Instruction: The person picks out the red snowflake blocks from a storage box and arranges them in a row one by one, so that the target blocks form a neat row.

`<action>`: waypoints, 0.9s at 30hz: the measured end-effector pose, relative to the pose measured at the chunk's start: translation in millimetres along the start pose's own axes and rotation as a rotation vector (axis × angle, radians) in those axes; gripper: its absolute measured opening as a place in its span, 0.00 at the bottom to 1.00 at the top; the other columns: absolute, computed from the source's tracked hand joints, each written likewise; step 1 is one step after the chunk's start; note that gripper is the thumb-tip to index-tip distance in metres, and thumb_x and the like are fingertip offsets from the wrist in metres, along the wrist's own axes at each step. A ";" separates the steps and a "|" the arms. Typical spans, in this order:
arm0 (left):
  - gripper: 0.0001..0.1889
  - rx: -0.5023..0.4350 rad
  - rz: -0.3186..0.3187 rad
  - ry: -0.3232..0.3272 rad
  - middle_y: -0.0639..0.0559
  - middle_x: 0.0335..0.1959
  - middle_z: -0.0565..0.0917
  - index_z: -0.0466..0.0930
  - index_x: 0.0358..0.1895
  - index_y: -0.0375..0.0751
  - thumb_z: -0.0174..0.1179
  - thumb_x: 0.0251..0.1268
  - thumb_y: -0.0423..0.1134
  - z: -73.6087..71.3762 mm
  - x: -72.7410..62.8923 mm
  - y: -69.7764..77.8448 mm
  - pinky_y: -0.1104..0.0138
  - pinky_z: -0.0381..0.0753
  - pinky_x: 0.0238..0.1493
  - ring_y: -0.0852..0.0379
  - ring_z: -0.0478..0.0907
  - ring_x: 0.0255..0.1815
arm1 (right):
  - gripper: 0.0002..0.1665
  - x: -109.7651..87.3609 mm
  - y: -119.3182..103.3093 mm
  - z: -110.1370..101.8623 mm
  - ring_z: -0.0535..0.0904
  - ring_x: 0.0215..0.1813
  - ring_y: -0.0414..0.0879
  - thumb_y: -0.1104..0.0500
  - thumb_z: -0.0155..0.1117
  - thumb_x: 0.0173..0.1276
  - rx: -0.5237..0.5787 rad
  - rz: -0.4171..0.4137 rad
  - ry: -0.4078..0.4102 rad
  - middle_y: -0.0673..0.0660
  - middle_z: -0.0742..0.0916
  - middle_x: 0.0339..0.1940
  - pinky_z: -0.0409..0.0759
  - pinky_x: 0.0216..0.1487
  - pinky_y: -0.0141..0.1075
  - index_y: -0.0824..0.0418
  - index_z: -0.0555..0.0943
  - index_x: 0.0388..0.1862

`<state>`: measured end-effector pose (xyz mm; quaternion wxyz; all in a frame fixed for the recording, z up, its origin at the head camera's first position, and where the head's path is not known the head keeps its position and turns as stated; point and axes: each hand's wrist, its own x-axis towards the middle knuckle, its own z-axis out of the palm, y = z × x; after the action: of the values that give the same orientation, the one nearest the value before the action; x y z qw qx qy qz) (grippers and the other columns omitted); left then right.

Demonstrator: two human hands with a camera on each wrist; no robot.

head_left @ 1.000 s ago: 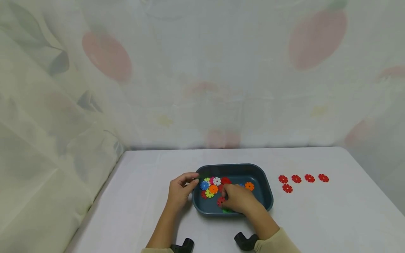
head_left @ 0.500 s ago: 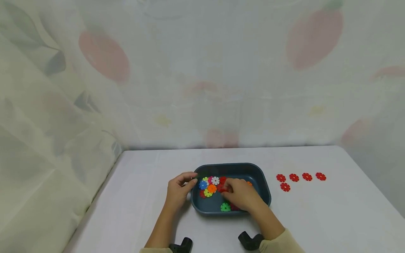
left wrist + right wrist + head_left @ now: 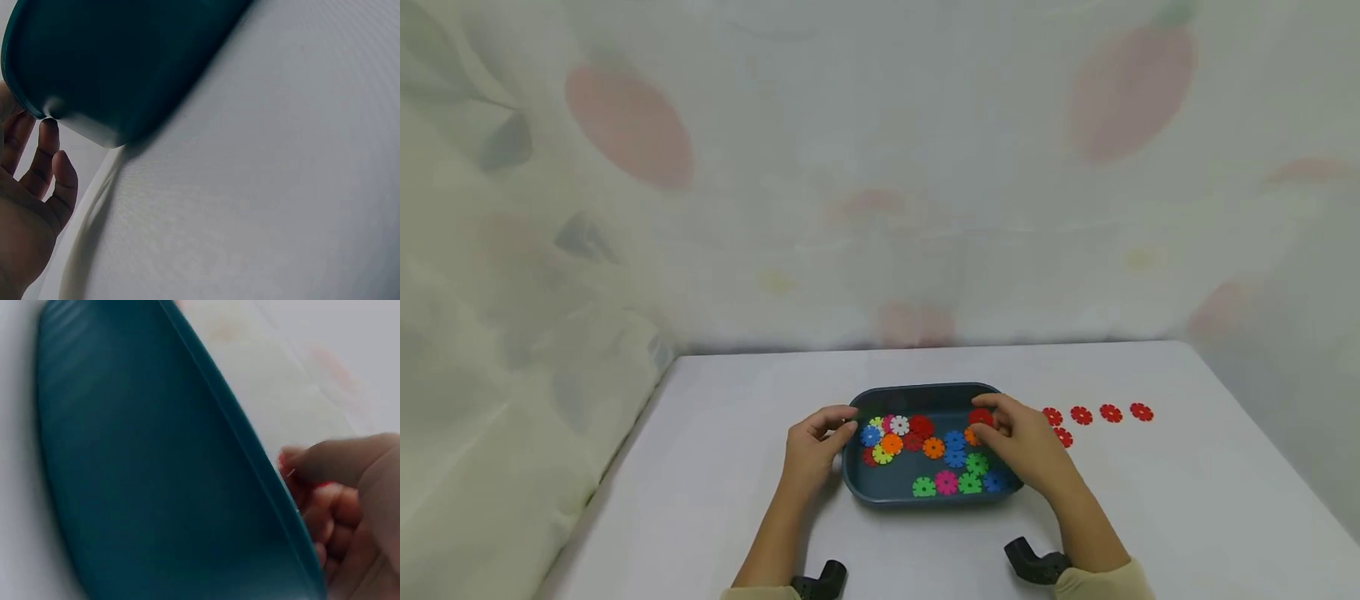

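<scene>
A dark blue-green tray (image 3: 940,500) holds several notched plastic snowflake discs, among them green (image 3: 923,487), blue (image 3: 954,458), pink (image 3: 946,482), orange (image 3: 933,447) and white (image 3: 899,425) ones. My left hand (image 3: 811,450) pinches the tray's left rim; in the left wrist view, its lower fingers (image 3: 47,150) curl beside the tray's outer wall. Over the tray's right end, my right hand (image 3: 1030,442) pinches a red snowflake disc (image 3: 981,417) between thumb and fingers. The right wrist view shows only red edges of that disc (image 3: 284,461), the hand covering the rest.
To the right of the tray, several red discs (image 3: 1111,413) lie flat on the white tabletop (image 3: 1187,500), in a row with one below its left end. A patterned curtain (image 3: 865,208) hangs behind the table. Black camera mounts (image 3: 1037,562) sit at both wrists.
My right hand has lifted from the middle of the tray and moved right to its right end, with a red disc in its fingers. The left hand keeps its grip on the rim.
</scene>
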<state>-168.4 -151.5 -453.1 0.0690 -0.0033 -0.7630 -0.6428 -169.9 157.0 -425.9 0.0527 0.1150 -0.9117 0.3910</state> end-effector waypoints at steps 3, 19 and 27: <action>0.10 -0.004 -0.001 0.013 0.48 0.48 0.87 0.86 0.47 0.36 0.65 0.64 0.34 -1.1 -1.0 -1.3 0.70 0.80 0.48 0.56 0.79 0.47 | 0.19 -9.0 8.9 -12.9 0.70 0.23 0.41 0.52 0.70 0.65 0.039 -0.001 0.087 0.48 0.77 0.21 0.68 0.22 0.30 0.53 0.81 0.54; 0.11 -0.022 0.010 -0.020 0.47 0.50 0.86 0.85 0.48 0.35 0.65 0.65 0.35 2.2 5.6 8.0 0.71 0.81 0.50 0.57 0.80 0.48 | 0.25 -21.8 53.2 -74.1 0.74 0.31 0.45 0.43 0.60 0.71 0.074 0.264 0.332 0.59 0.86 0.34 0.73 0.24 0.31 0.51 0.78 0.63; 0.12 -0.020 -0.005 -0.004 0.46 0.51 0.85 0.85 0.49 0.36 0.64 0.66 0.35 -2.9 11.5 7.6 0.73 0.80 0.50 0.57 0.79 0.49 | 0.30 -20.6 74.8 -92.0 0.75 0.36 0.49 0.43 0.57 0.73 0.084 0.506 0.294 0.61 0.86 0.42 0.73 0.27 0.31 0.50 0.71 0.71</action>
<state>-178.8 -154.0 -443.9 0.0658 -0.0032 -0.7566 -0.6505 -168.1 277.1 -418.8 0.0802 -0.1717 -0.8770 0.4415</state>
